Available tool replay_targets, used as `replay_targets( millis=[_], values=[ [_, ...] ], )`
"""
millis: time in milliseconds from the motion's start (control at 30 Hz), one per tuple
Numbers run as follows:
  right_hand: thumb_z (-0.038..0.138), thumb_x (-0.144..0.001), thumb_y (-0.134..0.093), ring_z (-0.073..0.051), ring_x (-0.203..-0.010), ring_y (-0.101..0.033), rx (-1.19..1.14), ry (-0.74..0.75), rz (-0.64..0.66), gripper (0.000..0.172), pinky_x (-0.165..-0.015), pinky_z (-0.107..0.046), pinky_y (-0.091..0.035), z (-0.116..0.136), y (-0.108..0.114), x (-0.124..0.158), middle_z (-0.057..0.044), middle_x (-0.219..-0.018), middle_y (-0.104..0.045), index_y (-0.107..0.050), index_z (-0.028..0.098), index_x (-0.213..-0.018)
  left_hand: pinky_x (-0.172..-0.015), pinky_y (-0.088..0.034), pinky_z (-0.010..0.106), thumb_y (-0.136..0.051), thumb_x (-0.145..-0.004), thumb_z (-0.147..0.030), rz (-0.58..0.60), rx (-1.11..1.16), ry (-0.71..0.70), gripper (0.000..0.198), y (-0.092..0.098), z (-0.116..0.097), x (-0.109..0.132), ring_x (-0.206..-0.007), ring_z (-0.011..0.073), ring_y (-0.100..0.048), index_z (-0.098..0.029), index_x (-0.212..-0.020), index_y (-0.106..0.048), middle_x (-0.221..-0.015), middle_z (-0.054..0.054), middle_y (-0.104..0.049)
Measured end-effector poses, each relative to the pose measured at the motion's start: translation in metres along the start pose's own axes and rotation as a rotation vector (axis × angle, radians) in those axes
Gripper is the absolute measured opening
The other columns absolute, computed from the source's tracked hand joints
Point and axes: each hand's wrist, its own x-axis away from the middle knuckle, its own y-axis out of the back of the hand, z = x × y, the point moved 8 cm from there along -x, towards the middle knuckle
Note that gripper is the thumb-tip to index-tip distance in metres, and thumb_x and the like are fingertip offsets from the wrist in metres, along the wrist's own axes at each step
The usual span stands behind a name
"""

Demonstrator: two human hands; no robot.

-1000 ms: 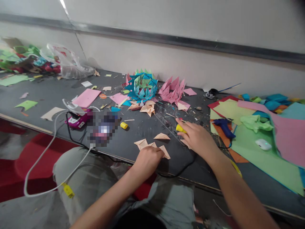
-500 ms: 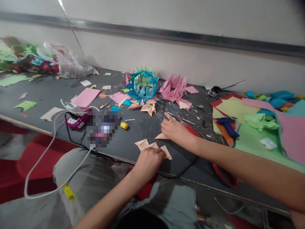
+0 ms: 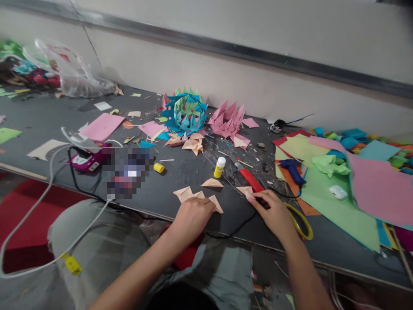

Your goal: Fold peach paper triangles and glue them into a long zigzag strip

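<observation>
My left hand [image 3: 194, 217] is closed on a row of folded peach paper pieces [image 3: 182, 193] near the table's front edge; its fingertips are partly hidden. To the right, my right hand [image 3: 274, 213] pinches a separate folded peach piece [image 3: 244, 190] between thumb and fingers, low over the table. A loose folded peach piece [image 3: 212, 183] lies between the hands. Just behind it stands a yellow glue stick [image 3: 219, 168] with a white top. A red-handled tool [image 3: 250, 178] lies beyond my right fingers, and a yellow loop handle [image 3: 306, 228] shows beside my right wrist.
Blue and green folded-paper rings [image 3: 190, 116] and a pink one [image 3: 227, 118] stand by the wall. A phone-like blurred object [image 3: 130, 172], a purple power strip [image 3: 90, 159] and white cable are left. A blue glue gun [image 3: 292, 170] and coloured paper sheets [image 3: 335, 206] lie right.
My right hand has moved right and back toward me, and now pinches a folded peach piece. The glue stick has come into view. My left hand keeps its hold on the row.
</observation>
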Motion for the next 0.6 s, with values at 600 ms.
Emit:
replay_targets(
  millis=[600],
  values=[
    [0.031,-0.089,-0.045,-0.019,-0.082,-0.060,-0.310,0.094,0.294,0.022,-0.072,-0.032,-0.048,0.067,-0.041,0.022,-0.006,-0.084,-0.066,-0.065,0.023,-0.089,-0.063,-0.042,0.026,-0.051,-0.087,-0.020,-0.036,0.030,-0.029,0.014,0.000,-0.001,-0.001,-0.069,0.0151,-0.062,-0.018,-0.081,-0.064,-0.076,0.001,-0.065]
  ],
)
